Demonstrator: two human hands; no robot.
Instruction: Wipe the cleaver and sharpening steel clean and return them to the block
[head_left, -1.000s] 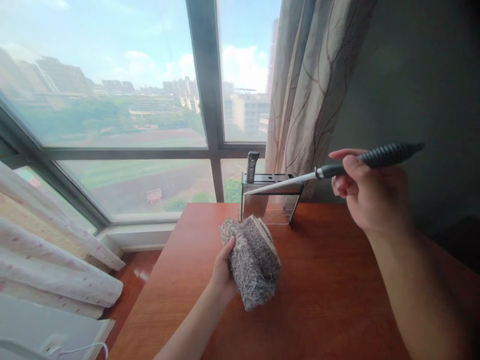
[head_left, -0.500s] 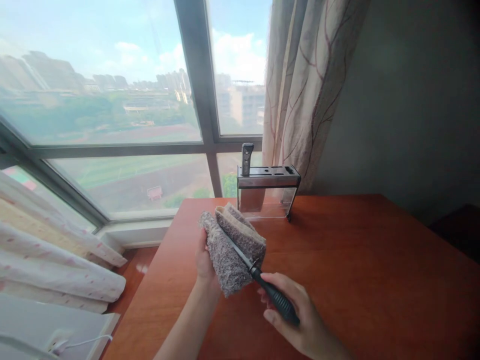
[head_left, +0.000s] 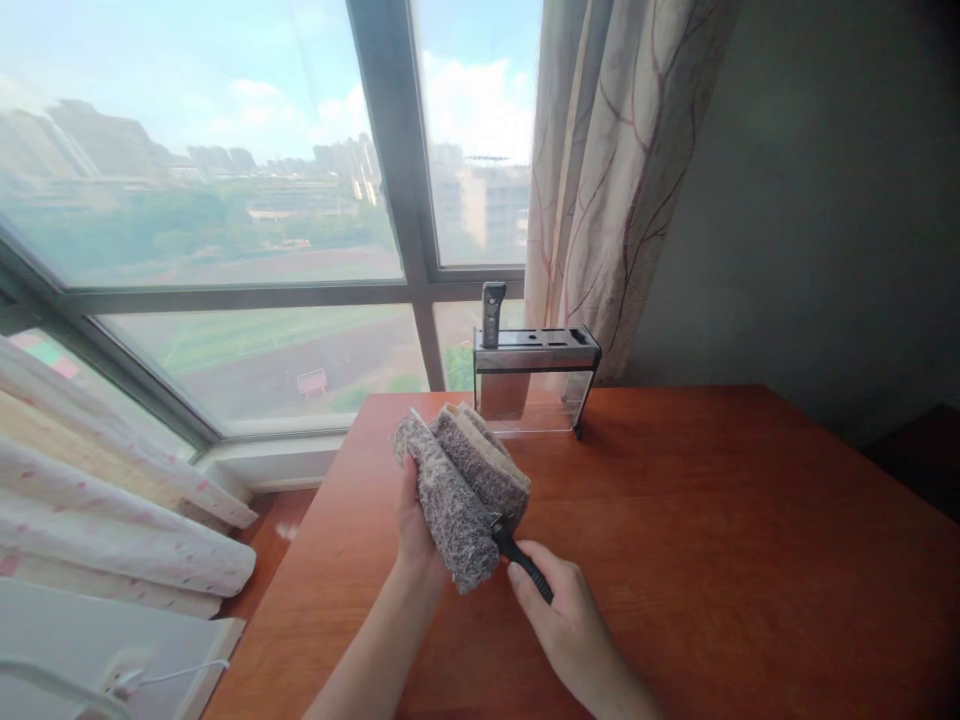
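Observation:
My left hand (head_left: pixel 415 530) holds a folded grey fluffy cloth (head_left: pixel 459 480) above the red-brown wooden table (head_left: pixel 675 520). My right hand (head_left: pixel 564 620) grips the black ribbed handle of a knife (head_left: pixel 521 563). The knife's blade lies inside the fold of the cloth and is almost all hidden; its tip pokes out at the cloth's far end. Behind them at the table's far edge stands a clear knife block (head_left: pixel 535 380) with a metal top, one dark handle (head_left: pixel 492 312) sticking up from its left slot.
A large window with a dark frame (head_left: pixel 397 200) runs behind the table. A patterned curtain (head_left: pixel 615 180) hangs right of the block, against a dark wall. White patterned fabric (head_left: pixel 112 500) and a white device with a cable (head_left: pixel 112 670) lie at the lower left.
A second ago my right hand held the knife up in the air at the right. It came down to the cloth, and the blade has since slid further into the fold.

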